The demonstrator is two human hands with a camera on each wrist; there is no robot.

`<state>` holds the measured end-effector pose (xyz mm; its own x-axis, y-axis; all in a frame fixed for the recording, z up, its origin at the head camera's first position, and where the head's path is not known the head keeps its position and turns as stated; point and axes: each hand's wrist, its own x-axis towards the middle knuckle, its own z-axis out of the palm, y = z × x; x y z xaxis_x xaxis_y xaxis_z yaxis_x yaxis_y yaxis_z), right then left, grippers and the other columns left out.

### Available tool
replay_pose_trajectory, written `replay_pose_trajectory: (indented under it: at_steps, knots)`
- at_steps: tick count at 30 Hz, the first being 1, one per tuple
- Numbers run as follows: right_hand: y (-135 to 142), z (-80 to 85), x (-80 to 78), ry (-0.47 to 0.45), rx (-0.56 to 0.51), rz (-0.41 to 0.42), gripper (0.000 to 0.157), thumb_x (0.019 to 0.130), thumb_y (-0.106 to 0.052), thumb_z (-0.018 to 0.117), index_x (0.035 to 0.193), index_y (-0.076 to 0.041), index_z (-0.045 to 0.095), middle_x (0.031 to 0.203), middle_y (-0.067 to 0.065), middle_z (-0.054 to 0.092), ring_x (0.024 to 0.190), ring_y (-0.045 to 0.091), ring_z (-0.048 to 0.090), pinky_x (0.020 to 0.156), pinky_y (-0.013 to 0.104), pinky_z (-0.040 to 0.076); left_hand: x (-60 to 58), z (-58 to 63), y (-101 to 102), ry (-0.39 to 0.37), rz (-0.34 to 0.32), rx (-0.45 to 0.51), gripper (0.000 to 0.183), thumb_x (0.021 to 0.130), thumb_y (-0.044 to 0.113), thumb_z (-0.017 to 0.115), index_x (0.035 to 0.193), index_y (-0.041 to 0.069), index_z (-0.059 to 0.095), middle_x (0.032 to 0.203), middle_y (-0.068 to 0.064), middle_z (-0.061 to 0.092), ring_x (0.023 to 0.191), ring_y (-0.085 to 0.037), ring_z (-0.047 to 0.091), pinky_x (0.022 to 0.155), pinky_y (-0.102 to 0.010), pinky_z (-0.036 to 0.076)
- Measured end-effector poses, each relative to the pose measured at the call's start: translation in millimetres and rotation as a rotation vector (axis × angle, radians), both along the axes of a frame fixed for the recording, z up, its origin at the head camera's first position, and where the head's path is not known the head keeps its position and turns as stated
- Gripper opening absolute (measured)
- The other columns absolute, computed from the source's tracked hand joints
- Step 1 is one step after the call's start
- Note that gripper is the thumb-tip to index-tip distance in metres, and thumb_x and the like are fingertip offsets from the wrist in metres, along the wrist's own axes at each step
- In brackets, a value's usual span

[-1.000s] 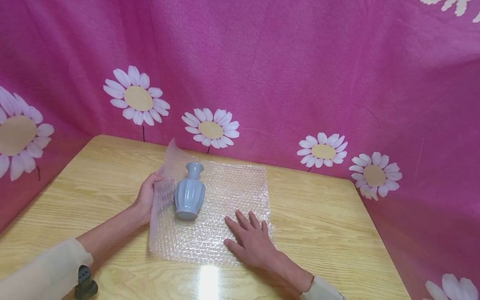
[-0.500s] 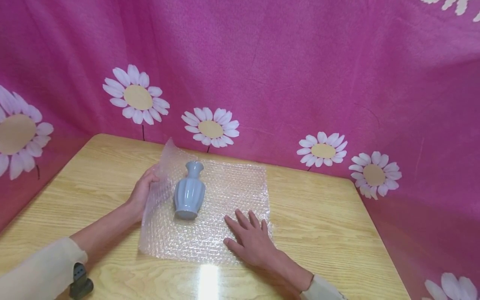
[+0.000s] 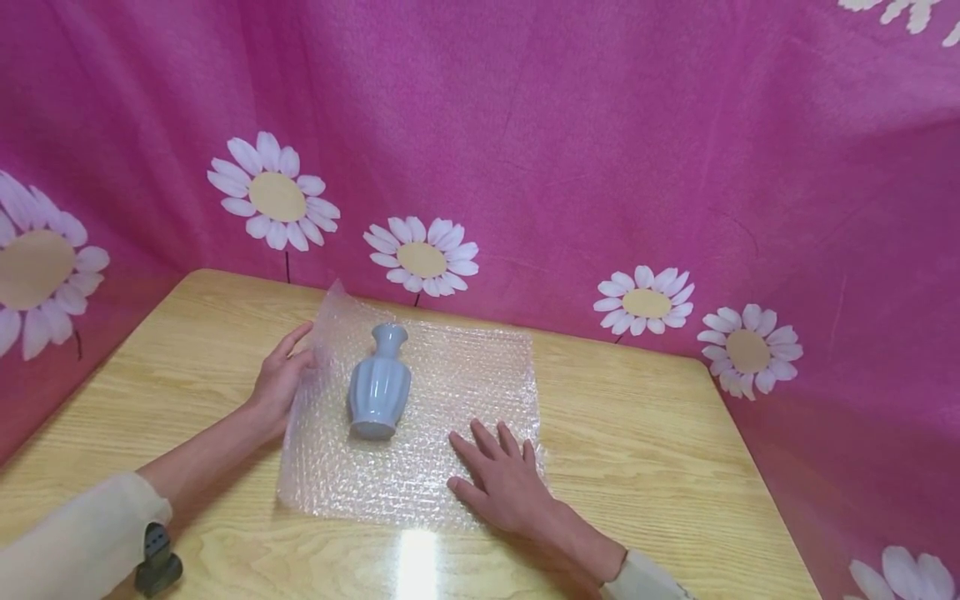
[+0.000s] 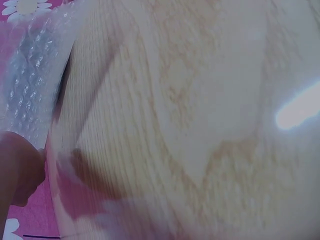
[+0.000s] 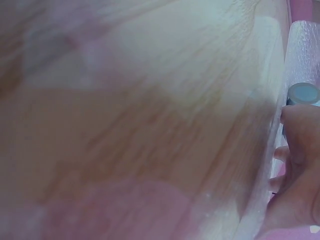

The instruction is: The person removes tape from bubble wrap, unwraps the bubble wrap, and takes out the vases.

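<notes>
A pale blue-grey fluted vase (image 3: 379,387) lies on its side on a sheet of clear bubble wrap (image 3: 435,467), its mouth toward the back. The wrap's left edge stands a little off the table. At that edge is my left hand (image 3: 279,379), its thumb and forefinger apart and the fingertips beside or touching the wrap. In the left wrist view the lifted bubble wrap (image 4: 32,75) rises just beyond the hand (image 4: 20,167). My right hand (image 3: 502,483) rests flat with spread fingers on the wrap's lower right corner. Beyond the right hand (image 5: 300,165), the vase's base (image 5: 304,94) shows.
A light wood table (image 3: 637,450) carries everything. Pink cloth (image 3: 525,150) with white daisies hangs behind it and along both sides. A bright light reflection (image 3: 416,567) lies near the front of the table. A dark strap device (image 3: 157,558) sits on the left sleeve.
The wrap's raised left edge has moved left and lower. My left hand has moved slightly left with it, and its thumb and forefinger have parted. The vase and right hand have stayed put.
</notes>
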<state>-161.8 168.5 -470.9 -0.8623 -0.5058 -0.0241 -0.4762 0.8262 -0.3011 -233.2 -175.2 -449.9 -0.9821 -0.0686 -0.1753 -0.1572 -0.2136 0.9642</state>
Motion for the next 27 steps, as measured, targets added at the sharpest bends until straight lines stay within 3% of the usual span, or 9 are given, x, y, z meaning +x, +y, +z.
replay_pose_trajectory:
  at_steps: [3,8,13,15,18,23,25,27]
  knots:
    - [0.1,-0.5,0.1,-0.004,0.008,0.0,0.062,0.101,-0.056,0.044,0.156,-0.026,0.038,0.162,0.012,0.026,0.144,0.051,0.017,0.104,0.079,0.015,-0.2,-1.2,-0.7,0.033,0.013,-0.054,0.075,0.091,0.0,0.045,0.16,0.019,0.023,0.14,-0.017,0.044,0.101,-0.011,0.053,0.08,-0.022,0.051]
    - [0.0,0.5,0.5,-0.006,0.01,0.004,0.063,0.101,-0.056,0.043,0.156,-0.025,0.037,0.162,0.013,0.026,0.144,0.051,0.017,0.103,0.08,0.016,-2.7,-3.9,-1.8,0.103,0.026,-0.192,0.071,0.093,-0.002,0.047,0.159,0.012,0.025,0.156,-0.019,0.035,0.129,-0.023,0.046,0.09,-0.017,0.046]
    - [0.1,0.4,0.4,-0.004,0.021,0.004,0.063,0.102,-0.056,0.042,0.156,-0.025,0.037,0.162,0.012,0.025,0.144,0.051,0.017,0.104,0.079,0.016,-4.7,-6.6,-4.1,0.162,0.027,-0.371,0.066,0.093,0.001,0.05,0.156,0.005,0.03,0.156,-0.021,0.034,0.139,-0.035,0.035,0.111,-0.04,0.037]
    - [0.1,0.8,0.6,-0.006,0.02,0.005,0.063,0.102,-0.056,0.042,0.156,-0.025,0.037,0.162,0.013,0.025,0.143,0.051,0.017,0.104,0.079,0.016,-4.9,-7.2,-5.4,0.186,0.021,-0.437,0.066,0.092,0.001,0.051,0.155,0.002,0.031,0.157,-0.021,0.032,0.141,-0.038,0.032,0.114,-0.049,0.031]
    - [0.1,1.4,0.6,-0.002,0.015,0.008,0.062,0.102,-0.055,0.043,0.156,-0.024,0.038,0.161,0.013,0.026,0.143,0.052,0.018,0.103,0.08,0.016,-4.4,-7.6,-6.5,0.223,0.017,-0.539,0.065,0.091,0.0,0.054,0.153,-0.002,0.034,0.155,-0.025,0.033,0.141,-0.042,0.03,0.115,-0.053,0.027]
    - [0.2,1.2,0.2,0.001,0.013,0.009,0.062,0.102,-0.056,0.041,0.156,-0.024,0.037,0.161,0.013,0.027,0.143,0.051,0.018,0.104,0.079,0.017,-3.7,-7.8,-6.9,0.243,0.009,-0.685,0.067,0.088,0.001,0.057,0.152,-0.001,0.036,0.151,-0.03,0.036,0.136,-0.045,0.037,0.112,-0.057,0.029]
    - [0.1,1.3,0.5,0.003,0.014,0.01,0.062,0.102,-0.056,0.041,0.156,-0.024,0.037,0.162,0.013,0.026,0.143,0.052,0.018,0.104,0.079,0.017,-2.8,-8.0,-7.3,0.252,-0.002,-0.717,0.068,0.087,0.0,0.058,0.152,0.0,0.036,0.15,-0.029,0.038,0.114,-0.044,0.055,0.106,-0.057,0.037]
    - [0.2,0.7,0.5,0.005,0.019,0.012,0.062,0.102,-0.056,0.041,0.156,-0.024,0.037,0.162,0.013,0.025,0.143,0.052,0.017,0.104,0.078,0.016,-2.2,-8.4,-8.3,0.281,-0.018,-0.754,0.069,0.087,-0.001,0.058,0.152,0.0,0.036,0.15,-0.029,0.039,0.083,-0.039,0.06,0.101,-0.056,0.041]
